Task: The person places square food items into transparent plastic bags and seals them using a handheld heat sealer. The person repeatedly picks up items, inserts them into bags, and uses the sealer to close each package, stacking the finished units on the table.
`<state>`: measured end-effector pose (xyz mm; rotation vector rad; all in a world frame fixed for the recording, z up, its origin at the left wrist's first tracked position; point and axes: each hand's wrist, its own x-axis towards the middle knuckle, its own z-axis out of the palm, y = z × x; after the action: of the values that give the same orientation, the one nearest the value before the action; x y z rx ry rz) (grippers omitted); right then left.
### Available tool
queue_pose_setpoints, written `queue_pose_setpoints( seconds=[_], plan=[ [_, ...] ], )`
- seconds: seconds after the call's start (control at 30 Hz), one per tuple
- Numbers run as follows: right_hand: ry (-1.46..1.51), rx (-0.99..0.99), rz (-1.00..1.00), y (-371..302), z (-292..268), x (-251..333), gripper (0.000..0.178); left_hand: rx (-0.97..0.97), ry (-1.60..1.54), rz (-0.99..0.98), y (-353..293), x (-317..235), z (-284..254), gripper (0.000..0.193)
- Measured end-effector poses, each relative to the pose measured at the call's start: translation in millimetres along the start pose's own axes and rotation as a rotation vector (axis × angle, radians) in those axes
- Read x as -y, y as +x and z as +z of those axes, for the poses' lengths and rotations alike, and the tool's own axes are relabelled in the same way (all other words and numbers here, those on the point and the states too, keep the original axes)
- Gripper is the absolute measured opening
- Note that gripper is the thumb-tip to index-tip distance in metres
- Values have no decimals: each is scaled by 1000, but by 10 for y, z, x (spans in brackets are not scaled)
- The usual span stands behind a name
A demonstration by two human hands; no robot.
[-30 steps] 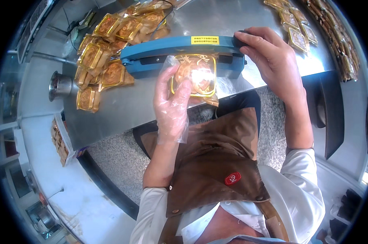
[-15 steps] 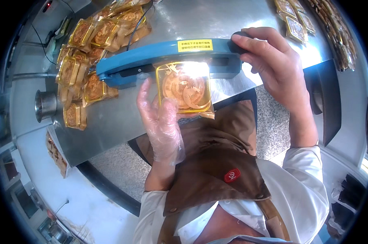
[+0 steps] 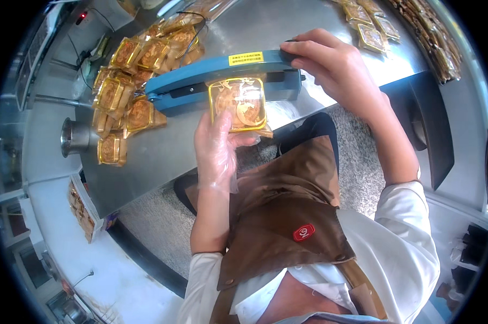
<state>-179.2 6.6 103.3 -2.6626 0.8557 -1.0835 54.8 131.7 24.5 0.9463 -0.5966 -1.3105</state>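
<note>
In a clear plastic glove, my left hand [image 3: 218, 140] grips a packaged mooncake [image 3: 237, 105] from below, thumb on its clear front. The pack has a gold tray edge, and its upper end meets the jaw of a blue hand-press bag sealer [image 3: 200, 73]. Bare, my right hand [image 3: 335, 65] is closed on the black knob [image 3: 289, 52] at the right end of the sealer's arm. A narrow gap shows between the arm and the base. Whether the bag's top edge lies inside that gap is hidden behind the pack.
Several packaged mooncakes [image 3: 138, 113] lie heaped left of the sealer. Others [image 3: 372, 38] sit at the far right of the steel table [image 3: 141, 173], beside a row of stacked packs [image 3: 430, 32]. A metal cup [image 3: 74, 137] stands at the left edge. A black cable [image 3: 195, 32] crosses behind the sealer.
The sealer's right end and my right hand sit further left in the picture. The pack appears higher against the sealer, and its glare has faded. Both hands keep their holds.
</note>
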Motion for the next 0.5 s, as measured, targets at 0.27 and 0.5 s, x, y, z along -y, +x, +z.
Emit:
queue_pose_setpoints(
  seconds=[0.27, 0.5],
  plan=[
    [224, -130, 60, 192, -54, 187, 34, -9, -23, -37, 11, 52, -171, 39],
    [707, 56, 761, -640, -75, 534, 46, 81, 74, -19, -315, 170, -25, 40]
  ],
)
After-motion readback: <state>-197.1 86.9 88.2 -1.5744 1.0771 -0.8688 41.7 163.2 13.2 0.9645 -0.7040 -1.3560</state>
